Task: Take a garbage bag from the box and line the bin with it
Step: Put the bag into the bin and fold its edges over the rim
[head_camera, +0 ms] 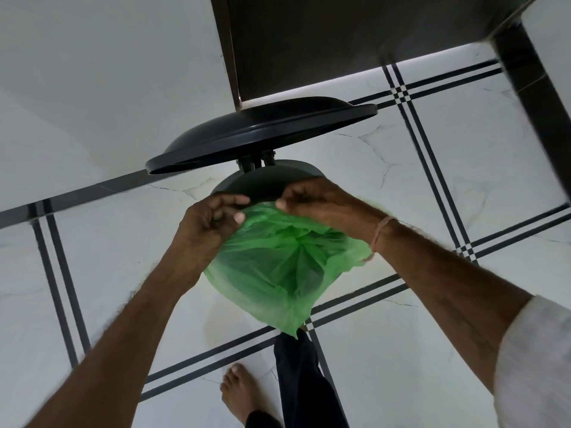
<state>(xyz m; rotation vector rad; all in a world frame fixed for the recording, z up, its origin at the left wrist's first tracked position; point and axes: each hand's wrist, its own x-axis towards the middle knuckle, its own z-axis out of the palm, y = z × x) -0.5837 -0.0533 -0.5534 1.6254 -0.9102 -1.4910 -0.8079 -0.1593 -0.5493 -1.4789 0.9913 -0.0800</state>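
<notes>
From the head camera, a green garbage bag is spread over the mouth of a dark bin whose lid stands raised behind it. The left hand and the right hand each pinch the bag's far edge at the bin's rim. A bare foot stands on the white tiled floor below.

Single head view; looks steeply down, close over hands, bin; floor below.
</notes>
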